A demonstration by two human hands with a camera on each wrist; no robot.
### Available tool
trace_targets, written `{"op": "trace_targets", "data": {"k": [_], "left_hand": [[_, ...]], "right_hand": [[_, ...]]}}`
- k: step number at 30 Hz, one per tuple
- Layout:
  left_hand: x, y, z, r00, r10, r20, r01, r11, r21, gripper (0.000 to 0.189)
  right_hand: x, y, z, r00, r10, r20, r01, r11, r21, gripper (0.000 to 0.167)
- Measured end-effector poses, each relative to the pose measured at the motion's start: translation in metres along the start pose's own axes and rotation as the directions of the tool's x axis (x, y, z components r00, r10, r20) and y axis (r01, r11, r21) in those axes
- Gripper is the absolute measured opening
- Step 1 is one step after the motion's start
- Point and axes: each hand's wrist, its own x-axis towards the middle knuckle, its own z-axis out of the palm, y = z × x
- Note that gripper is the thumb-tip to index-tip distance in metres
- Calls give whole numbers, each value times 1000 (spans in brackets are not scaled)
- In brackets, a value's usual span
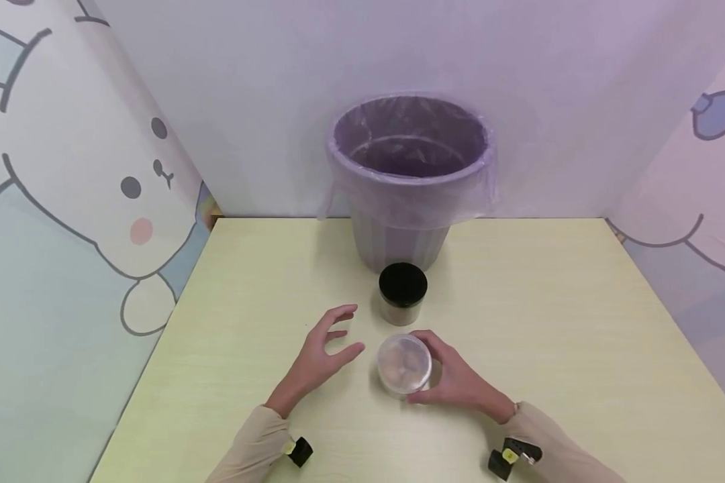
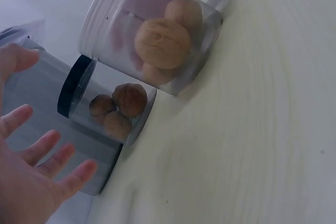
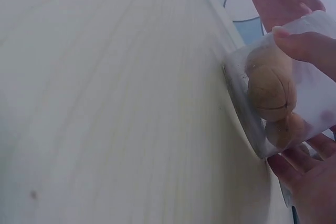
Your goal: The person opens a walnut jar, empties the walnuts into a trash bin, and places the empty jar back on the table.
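Observation:
A clear plastic jar [image 1: 403,364] with a pale translucent top stands upright near the front middle of the table. Several walnuts [image 2: 163,43] lie at its bottom. My right hand [image 1: 458,379] grips this jar from the right, thumb on the near side and fingers round the far side. To the left of it, my left hand [image 1: 319,359] is held apart with spread, slightly bent fingers and nothing in it. Just behind stands a second clear jar [image 2: 113,103] with a black lid [image 1: 403,284]; darker walnuts [image 2: 129,100] show through its wall.
A grey bin [image 1: 399,241] lined with a thin translucent bag [image 1: 411,201] stands at the back of the pale wooden table [image 1: 538,302], right behind the black-lidded jar. Walls close in the table at the back and sides; cartoon animals decorate the side ones.

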Motion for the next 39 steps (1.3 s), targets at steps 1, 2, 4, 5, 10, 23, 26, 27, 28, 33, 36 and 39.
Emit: {"op": "trace_targets", "data": {"k": [1, 2, 4, 5, 10, 23, 26, 27, 28, 33, 36, 39], "left_hand": [[1, 0, 1, 1000, 4, 7, -4, 1000, 0, 56], [1, 1, 1, 1000, 7, 15, -7, 1000, -1, 57], [2, 0, 2, 999, 16, 27, -16, 1000, -5, 57], [3, 0, 3, 999, 24, 33, -24, 1000, -1, 58], [4, -18, 8, 996, 77, 52, -78, 997, 23, 60], [1, -2, 17, 964, 216, 154, -232, 968, 100, 65], [0, 6, 18, 960, 221, 174, -243, 963, 114, 65], [0, 8, 19, 959, 221, 179, -244, 963, 118, 65], [-1, 10, 19, 958, 220, 185, -245, 962, 123, 64], [-2, 18, 21, 952, 219, 216, -252, 957, 143, 65], [-3, 22, 23, 946, 219, 240, -260, 954, 153, 68], [-3, 26, 24, 938, 222, 268, -274, 945, 177, 72]], "right_hand": [[0, 1, 0, 1000, -15, -4, 15, 1000, 4, 88], [1, -5, -1, 999, -35, -9, 35, 999, 12, 87], [2, -15, -2, 998, -62, -16, 62, 998, 33, 86], [2, -18, -3, 997, -76, -20, 76, 996, 42, 86], [2, -21, -7, 994, -107, -18, 108, 993, 54, 88], [12, -61, -23, 989, -147, 7, 147, 986, -82, 86], [15, -78, -27, 988, -156, -3, 155, 984, -88, 84], [16, -81, -28, 988, -155, -1, 154, 984, -94, 83], [16, -83, -29, 987, -158, -5, 157, 983, -97, 83], [16, -76, -29, 990, -143, 14, 144, 982, -120, 84], [15, -66, -28, 987, -161, 17, 162, 975, -150, 88], [14, -61, -27, 981, -196, 4, 194, 965, -179, 92]]}}
